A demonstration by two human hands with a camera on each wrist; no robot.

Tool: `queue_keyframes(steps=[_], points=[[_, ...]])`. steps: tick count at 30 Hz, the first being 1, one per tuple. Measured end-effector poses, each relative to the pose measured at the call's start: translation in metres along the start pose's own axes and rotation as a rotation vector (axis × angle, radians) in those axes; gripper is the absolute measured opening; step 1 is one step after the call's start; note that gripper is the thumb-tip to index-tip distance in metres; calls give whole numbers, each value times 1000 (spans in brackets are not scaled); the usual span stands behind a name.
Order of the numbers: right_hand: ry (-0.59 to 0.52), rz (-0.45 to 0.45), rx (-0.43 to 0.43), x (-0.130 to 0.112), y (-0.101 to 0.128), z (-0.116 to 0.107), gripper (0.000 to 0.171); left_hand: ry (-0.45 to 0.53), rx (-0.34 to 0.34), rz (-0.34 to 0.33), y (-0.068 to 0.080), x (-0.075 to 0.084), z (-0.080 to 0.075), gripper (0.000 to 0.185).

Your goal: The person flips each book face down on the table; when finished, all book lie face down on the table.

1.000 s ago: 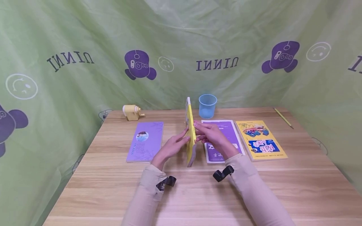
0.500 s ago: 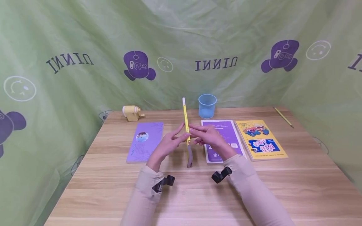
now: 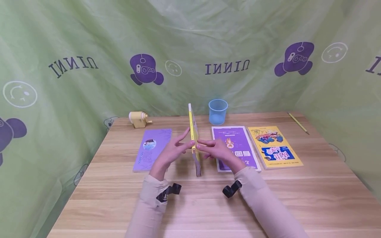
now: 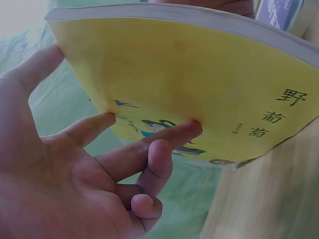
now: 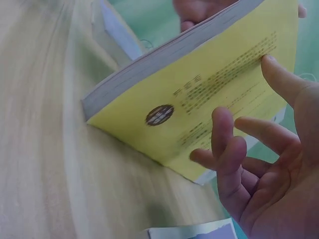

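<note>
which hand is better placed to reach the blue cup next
Probably the right hand: it looks nearer the blue cup and on the cup's side of the yellow book, the left hand on the other.

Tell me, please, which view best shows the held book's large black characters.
Left wrist view: it faces the black characters. Neither other view shows them: the head sees the book nearly edge-on, the right wrist its opposite cover.

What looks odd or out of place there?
The pencil lies slanted near the far right corner of the table, apart from the cup, so it seems stray. The book is on edge, but left hand and right hand touch it. Nothing looks spilled.
</note>
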State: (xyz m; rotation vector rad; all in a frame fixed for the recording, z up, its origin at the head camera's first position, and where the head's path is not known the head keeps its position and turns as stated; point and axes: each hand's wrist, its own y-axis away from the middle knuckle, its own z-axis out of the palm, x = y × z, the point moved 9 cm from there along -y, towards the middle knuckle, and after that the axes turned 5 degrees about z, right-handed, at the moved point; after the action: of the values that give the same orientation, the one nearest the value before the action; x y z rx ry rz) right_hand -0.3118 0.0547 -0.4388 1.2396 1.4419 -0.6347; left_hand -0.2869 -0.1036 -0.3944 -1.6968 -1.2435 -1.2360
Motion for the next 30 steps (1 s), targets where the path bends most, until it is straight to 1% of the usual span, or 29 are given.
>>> queue_keyframes(steps=[5, 12, 16, 20, 22, 24, 30], points=[[51, 25, -10, 3, 2, 3, 55, 2, 13, 10, 4, 5, -7, 69], [74, 33, -28, 4, 3, 10, 58, 20, 24, 6, 6, 5, -16, 67], [103, 19, -8, 5, 3, 12, 60, 49, 48, 1, 8, 3, -25, 67], [135, 12, 2, 7, 2, 16, 61, 52, 71, 19, 10, 3, -36, 66], [149, 19, 5, 7, 2, 17, 61, 57, 69, 34, 11, 3, -40, 66], [171, 21, 15, 7, 3, 18, 60, 67, 63, 36, 12, 3, -42, 66], [219, 21, 47, 2, 5, 20, 59, 97, 62, 14, 15, 2, -45, 66]])
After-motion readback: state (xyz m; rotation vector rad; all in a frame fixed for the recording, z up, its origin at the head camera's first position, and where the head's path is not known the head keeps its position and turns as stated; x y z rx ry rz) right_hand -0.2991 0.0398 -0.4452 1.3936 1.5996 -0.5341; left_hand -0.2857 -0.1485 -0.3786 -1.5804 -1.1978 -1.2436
